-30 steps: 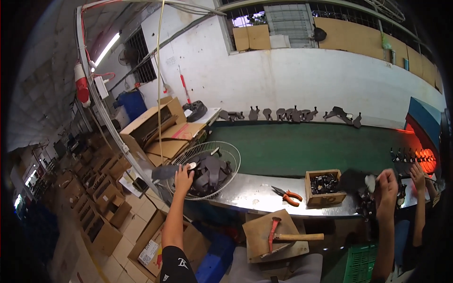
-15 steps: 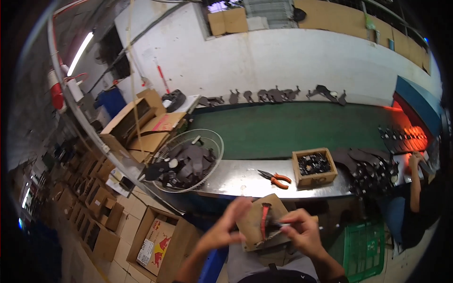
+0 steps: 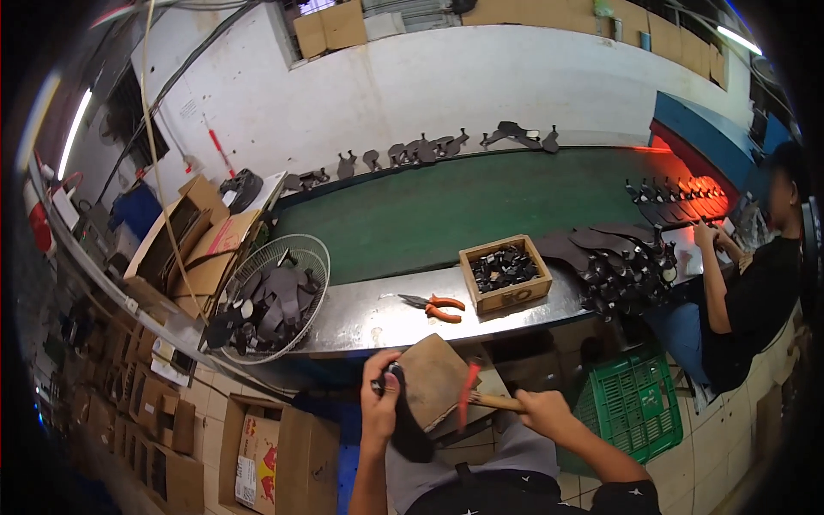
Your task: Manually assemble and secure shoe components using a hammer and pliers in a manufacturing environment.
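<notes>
My left hand [image 3: 379,399] is closed around the black end of a dark, curved piece shaped like a shoe sole [image 3: 415,436], whose flat part hangs down over my lap. My right hand [image 3: 547,415] grips the wooden handle of a hammer [image 3: 493,401]. The red hammer head [image 3: 468,393] is just right of a worn brown board [image 3: 432,373] at my lap. Orange-handled pliers [image 3: 436,306] lie on the metal table edge beyond. Behind them stands a wooden box [image 3: 512,296] of small black parts.
A wire basket [image 3: 324,283] of dark pieces stands left, above an open carton [image 3: 232,459]. More pieces [image 3: 631,266] are heaped right, beside the green conveyor belt [image 3: 412,215]. A co-worker [image 3: 742,283] sits near the red-glowing machine [image 3: 687,146]. A green crate [image 3: 635,403] is below.
My left hand, open over the board before, now holds the dark sole-shaped piece. My right hand has lifted the hammer off the board by its handle. The view has swung right.
</notes>
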Demonstrator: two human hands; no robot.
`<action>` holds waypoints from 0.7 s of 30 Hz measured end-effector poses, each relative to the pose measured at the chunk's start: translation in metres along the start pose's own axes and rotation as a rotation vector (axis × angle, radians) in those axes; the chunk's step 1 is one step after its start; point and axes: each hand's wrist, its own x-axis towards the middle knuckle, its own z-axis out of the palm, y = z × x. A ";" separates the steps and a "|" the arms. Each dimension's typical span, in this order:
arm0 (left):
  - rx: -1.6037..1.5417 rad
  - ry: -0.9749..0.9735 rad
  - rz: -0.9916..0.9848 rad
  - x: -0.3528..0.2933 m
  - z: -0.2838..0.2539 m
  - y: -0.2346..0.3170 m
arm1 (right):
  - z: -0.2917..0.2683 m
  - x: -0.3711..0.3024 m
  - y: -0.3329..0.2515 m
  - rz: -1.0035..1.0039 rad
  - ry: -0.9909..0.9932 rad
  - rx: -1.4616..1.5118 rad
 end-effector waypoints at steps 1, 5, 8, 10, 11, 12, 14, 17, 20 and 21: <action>0.153 0.060 0.091 0.012 0.002 -0.003 | -0.001 -0.018 0.015 0.035 0.031 0.042; 0.246 0.002 -0.159 0.023 0.012 -0.071 | 0.008 -0.089 0.028 0.316 0.088 0.485; 0.618 0.053 -0.008 0.029 0.022 -0.085 | 0.025 -0.131 0.002 0.329 0.180 0.606; 0.632 0.208 0.183 0.052 0.037 -0.055 | 0.043 -0.132 -0.029 0.470 0.508 0.834; 0.635 0.202 0.189 0.073 0.046 -0.036 | 0.042 -0.127 -0.037 0.473 0.515 0.839; 0.602 0.035 0.205 0.096 0.058 -0.022 | 0.040 -0.125 -0.044 0.681 0.505 1.079; 0.615 -0.209 0.337 0.140 0.092 -0.019 | 0.038 -0.128 -0.039 0.871 0.412 1.300; 0.972 -0.441 0.511 0.201 0.150 -0.047 | 0.050 -0.119 -0.023 0.785 0.438 0.979; 1.444 -0.624 0.592 0.225 0.192 -0.073 | 0.028 -0.100 -0.021 0.736 0.436 0.921; 1.537 -0.675 0.537 0.228 0.201 -0.071 | 0.027 -0.097 -0.020 0.732 0.461 0.922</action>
